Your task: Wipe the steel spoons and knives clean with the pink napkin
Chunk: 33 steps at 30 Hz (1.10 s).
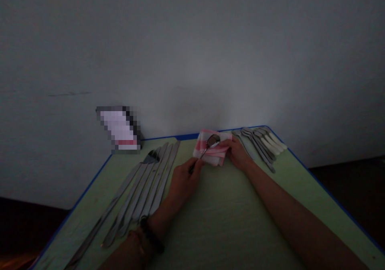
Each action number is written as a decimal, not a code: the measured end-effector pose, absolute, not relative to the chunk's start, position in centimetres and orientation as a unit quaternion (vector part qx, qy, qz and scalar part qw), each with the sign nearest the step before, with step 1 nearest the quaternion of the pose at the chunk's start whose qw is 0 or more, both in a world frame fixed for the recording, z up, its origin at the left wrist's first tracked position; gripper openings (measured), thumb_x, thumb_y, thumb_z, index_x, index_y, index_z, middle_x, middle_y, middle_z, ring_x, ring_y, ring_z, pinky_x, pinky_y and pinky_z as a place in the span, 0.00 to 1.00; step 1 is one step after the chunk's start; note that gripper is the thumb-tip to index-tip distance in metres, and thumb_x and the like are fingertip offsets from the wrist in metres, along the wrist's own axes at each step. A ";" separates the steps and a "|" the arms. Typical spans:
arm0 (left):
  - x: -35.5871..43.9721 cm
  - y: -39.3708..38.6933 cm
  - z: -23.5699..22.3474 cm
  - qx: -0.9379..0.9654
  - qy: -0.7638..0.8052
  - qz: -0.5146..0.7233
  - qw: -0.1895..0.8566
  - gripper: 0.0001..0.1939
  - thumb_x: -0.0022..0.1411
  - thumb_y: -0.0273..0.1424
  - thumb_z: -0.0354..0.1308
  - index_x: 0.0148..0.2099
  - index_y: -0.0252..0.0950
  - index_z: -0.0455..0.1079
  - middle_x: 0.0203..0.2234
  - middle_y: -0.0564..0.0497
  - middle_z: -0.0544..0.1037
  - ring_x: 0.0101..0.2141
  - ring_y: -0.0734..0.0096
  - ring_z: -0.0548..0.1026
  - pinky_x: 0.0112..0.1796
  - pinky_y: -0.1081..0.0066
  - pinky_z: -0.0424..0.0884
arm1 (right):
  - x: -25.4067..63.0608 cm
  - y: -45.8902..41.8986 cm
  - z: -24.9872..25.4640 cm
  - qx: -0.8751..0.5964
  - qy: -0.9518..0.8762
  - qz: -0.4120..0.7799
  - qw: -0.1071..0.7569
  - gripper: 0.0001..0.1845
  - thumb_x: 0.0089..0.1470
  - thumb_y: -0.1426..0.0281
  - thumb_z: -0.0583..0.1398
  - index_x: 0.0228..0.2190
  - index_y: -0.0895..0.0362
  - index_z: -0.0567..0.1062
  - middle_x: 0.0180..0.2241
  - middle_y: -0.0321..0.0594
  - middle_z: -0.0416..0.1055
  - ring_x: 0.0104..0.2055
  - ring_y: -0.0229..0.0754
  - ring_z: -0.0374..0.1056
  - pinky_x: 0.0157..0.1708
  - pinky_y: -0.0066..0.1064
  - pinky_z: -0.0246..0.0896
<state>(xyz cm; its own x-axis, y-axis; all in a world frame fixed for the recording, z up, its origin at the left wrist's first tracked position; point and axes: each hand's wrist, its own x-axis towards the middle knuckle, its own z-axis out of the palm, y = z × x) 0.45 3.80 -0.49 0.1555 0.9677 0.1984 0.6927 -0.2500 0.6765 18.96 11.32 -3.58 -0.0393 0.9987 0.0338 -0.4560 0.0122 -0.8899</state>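
A metal spoon point(205, 149) slants over a folded pink and white checked cloth point(198, 154) near the far edge of the table. Closed around the spoon's handle is my left hand point(187, 177). My right hand point(237, 153) grips the cloth at its right side, with the fingertips beside the spoon's bowl. Part of that hand's grip is hidden behind the cloth. Left of my left hand, several table knives point(150, 185) lie side by side, with a long-handled spoon point(116, 199) at their outer side.
Several spoons and forks point(261, 145), some with white handles, lie at the table's far right. A phone-like device point(118, 129), blurred out, leans at the far left corner. The green table point(228, 222) has a blue edge and meets a grey wall point(192, 53).
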 end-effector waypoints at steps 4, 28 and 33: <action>0.5 3.9 -0.5 0.724 0.568 0.315 0.233 0.18 0.64 0.38 0.45 0.38 0.35 0.74 0.29 0.51 0.80 0.28 0.69 0.75 0.30 0.74 0.65 | 18.9 11.3 -3.7 -0.352 -0.404 0.600 0.594 0.06 0.36 0.74 0.60 0.24 0.57 0.73 0.23 0.32 0.70 0.26 0.37 0.63 0.30 0.30 0.57; 0.4 3.8 -1.1 0.733 0.574 0.292 0.218 0.19 0.66 0.38 0.43 0.41 0.36 0.73 0.31 0.49 0.80 0.31 0.66 0.77 0.30 0.72 0.65 | 18.8 11.3 -3.3 -0.368 -0.376 0.596 0.607 0.08 0.34 0.73 0.59 0.25 0.56 0.71 0.24 0.32 0.70 0.28 0.39 0.64 0.32 0.31 0.58; 0.4 3.7 -1.0 0.738 0.572 0.287 0.214 0.19 0.66 0.37 0.42 0.43 0.36 0.73 0.33 0.49 0.80 0.32 0.66 0.77 0.31 0.72 0.66 | 18.9 11.4 -2.9 -0.334 -0.332 0.631 0.616 0.11 0.32 0.76 0.59 0.26 0.56 0.70 0.24 0.32 0.70 0.28 0.39 0.64 0.32 0.32 0.61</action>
